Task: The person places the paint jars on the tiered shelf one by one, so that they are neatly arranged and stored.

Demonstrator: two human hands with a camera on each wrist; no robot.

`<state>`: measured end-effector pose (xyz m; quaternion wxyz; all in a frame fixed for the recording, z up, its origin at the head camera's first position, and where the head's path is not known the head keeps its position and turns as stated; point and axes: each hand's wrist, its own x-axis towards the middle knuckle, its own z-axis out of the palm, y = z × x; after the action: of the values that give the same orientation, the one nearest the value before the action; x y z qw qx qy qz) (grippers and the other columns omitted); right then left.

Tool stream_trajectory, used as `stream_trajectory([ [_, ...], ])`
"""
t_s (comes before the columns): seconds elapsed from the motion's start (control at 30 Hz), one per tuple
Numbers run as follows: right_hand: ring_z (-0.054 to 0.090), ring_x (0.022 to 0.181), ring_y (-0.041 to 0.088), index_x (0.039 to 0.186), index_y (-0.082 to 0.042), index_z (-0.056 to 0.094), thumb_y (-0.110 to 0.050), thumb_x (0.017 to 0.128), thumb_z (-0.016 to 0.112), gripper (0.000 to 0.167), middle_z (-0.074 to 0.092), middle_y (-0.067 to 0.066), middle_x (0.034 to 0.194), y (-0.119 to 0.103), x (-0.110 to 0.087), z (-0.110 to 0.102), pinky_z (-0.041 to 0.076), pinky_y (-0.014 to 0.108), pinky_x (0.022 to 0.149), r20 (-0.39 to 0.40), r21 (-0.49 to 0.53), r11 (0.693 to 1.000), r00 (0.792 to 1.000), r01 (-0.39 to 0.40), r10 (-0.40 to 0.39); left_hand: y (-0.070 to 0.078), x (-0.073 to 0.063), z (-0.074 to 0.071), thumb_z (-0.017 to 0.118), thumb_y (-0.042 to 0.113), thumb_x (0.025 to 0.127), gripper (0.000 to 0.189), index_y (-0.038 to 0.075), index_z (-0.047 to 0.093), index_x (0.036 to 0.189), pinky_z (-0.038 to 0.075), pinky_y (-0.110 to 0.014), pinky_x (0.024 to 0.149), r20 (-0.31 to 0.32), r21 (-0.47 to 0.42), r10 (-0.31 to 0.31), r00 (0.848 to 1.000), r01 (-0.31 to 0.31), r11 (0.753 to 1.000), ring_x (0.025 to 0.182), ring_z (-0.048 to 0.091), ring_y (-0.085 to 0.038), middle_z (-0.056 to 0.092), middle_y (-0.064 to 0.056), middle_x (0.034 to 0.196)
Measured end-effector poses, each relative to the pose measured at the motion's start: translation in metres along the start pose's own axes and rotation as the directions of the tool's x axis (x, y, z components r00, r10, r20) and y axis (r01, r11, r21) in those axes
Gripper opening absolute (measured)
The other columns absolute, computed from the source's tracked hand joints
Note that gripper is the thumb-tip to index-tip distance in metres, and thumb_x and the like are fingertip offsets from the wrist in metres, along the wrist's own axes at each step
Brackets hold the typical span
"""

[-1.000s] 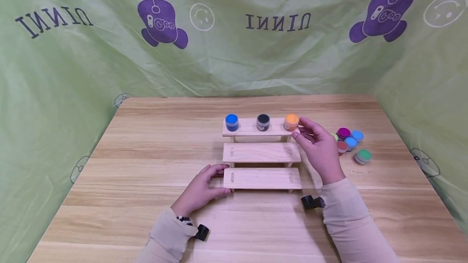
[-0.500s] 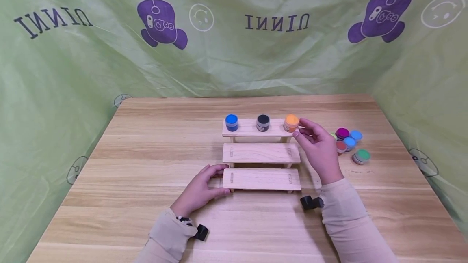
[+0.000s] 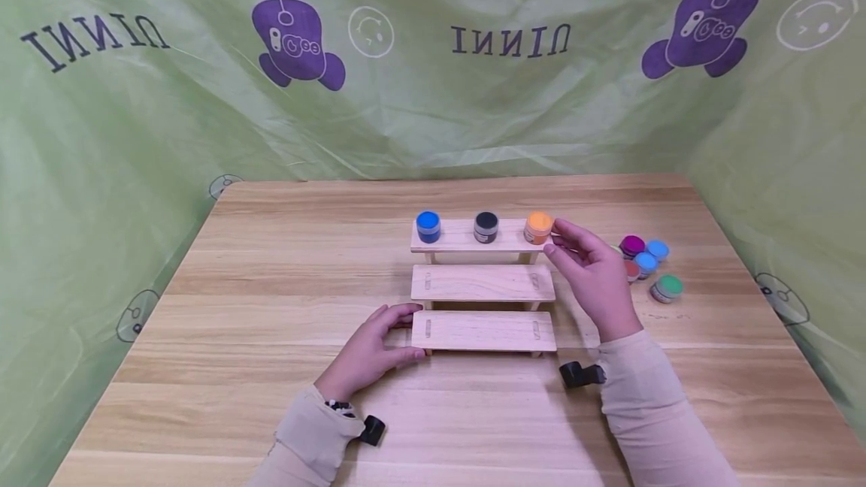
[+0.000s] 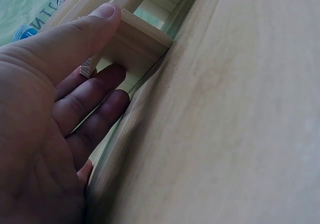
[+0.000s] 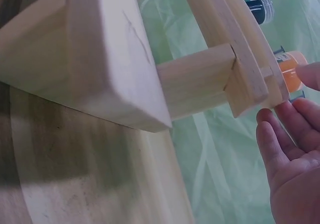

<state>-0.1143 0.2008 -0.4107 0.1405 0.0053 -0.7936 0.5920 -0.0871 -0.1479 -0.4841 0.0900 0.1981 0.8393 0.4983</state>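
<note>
Head view: the wooden rack stands right of the frame's centre on the table, its three shelves bare except the top one. That top shelf carries, left to right, a blue jar, a black jar and an orange jar, all upright.

Left hand, lower centre: thumb and fingers span the left end of the lowest shelf, gripping it. Right hand, right of centre: fingers lie at the top shelf's right end, close beside the orange jar; whether they grip the wood or merely touch it cannot be told. A group of loose jars, a green jar nearest the viewer, sits beyond that hand at the right.

Assessment: the step appears to be steadying or squaring the rack. Good practice: press both ends evenly, slide without lifting, and keep the right fingertips off the orange jar, which stands near the shelf's end and could be knocked.
</note>
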Motion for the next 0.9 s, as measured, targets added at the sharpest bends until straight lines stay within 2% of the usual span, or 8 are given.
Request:
stream_trajectory([
  [0.27, 0.065, 0.105, 0.004, 0.132, 0.002, 0.063, -0.017, 0.095, 0.071, 0.042, 0.068, 0.017, 0.125, 0.004, 0.003, -0.009, 0.05, 0.014, 0.089, -0.049, -0.01, 1.0, 0.998, 0.027, -0.027, 0.001, -0.001, -0.001, 0.088, 0.029, 0.078, 0.067, 0.016, 0.059, 0.138, 0.009, -0.047, 0.123, -0.004, 0.015, -0.003, 1.0, 0.003, 1.0, 0.122, 0.058, -0.024, 0.069, 0.001, 0.118],
  [0.5, 0.066, 0.102, 0.002, 0.129, -0.002, 0.065, -0.021, 0.095, 0.072, 0.04, 0.072, 0.0, 0.117, 0.007, 0.006, -0.026, 0.052, 0.013, 0.084, -0.094, -0.007, 1.0, 0.995, -0.02, 0.019, 0.001, -0.001, -0.001, 0.088, 0.029, 0.078, 0.068, 0.016, 0.059, 0.138, 0.01, -0.047, 0.123, -0.003, 0.019, -0.013, 1.0, 0.013, 1.0, 0.123, 0.057, -0.024, 0.069, 0.002, 0.118],
  [0.57, 0.066, 0.101, 0.004, 0.128, -0.003, 0.066, -0.02, 0.094, 0.073, 0.038, 0.072, -0.004, 0.115, 0.008, 0.007, -0.032, 0.053, 0.014, 0.08, -0.103, 0.024, 0.999, 0.994, -0.044, 0.046, 0.001, -0.001, -0.001, 0.088, 0.029, 0.078, 0.068, 0.016, 0.059, 0.138, 0.009, -0.047, 0.123, -0.001, 0.017, -0.011, 1.0, 0.011, 1.0, 0.123, 0.058, -0.024, 0.069, 0.002, 0.118],
  [0.7, 0.066, 0.092, 0.004, 0.123, -0.008, 0.069, -0.021, 0.093, 0.075, 0.034, 0.072, -0.012, 0.108, 0.011, 0.009, -0.044, 0.05, 0.013, 0.06, -0.131, 0.07, 0.993, 0.986, -0.095, 0.103, 0.001, 0.0, -0.001, 0.088, 0.028, 0.078, 0.068, 0.016, 0.058, 0.138, 0.008, -0.045, 0.123, 0.003, 0.015, -0.01, 1.0, 0.01, 1.0, 0.122, 0.059, -0.024, 0.069, 0.002, 0.118],
  [0.77, 0.065, 0.089, 0.004, 0.12, -0.01, 0.07, -0.02, 0.091, 0.076, 0.031, 0.073, -0.012, 0.105, 0.013, 0.009, -0.05, 0.048, 0.013, 0.055, -0.149, 0.104, 0.989, 0.981, -0.108, 0.123, 0.001, 0.0, -0.001, 0.088, 0.028, 0.078, 0.068, 0.016, 0.058, 0.138, 0.007, -0.045, 0.123, 0.004, 0.014, -0.011, 1.0, 0.011, 1.0, 0.122, 0.059, -0.024, 0.07, 0.002, 0.118],
  [0.9, 0.065, 0.087, 0.005, 0.115, -0.009, 0.072, -0.018, 0.089, 0.078, 0.028, 0.074, -0.011, 0.1, 0.016, 0.01, -0.058, 0.049, 0.013, 0.055, -0.193, 0.167, 0.979, 0.969, -0.121, 0.152, 0.002, 0.0, -0.001, 0.088, 0.028, 0.078, 0.068, 0.016, 0.058, 0.138, 0.008, -0.045, 0.123, 0.001, 0.017, -0.017, 1.0, 0.017, 1.0, 0.123, 0.058, -0.024, 0.07, 0.002, 0.117],
])
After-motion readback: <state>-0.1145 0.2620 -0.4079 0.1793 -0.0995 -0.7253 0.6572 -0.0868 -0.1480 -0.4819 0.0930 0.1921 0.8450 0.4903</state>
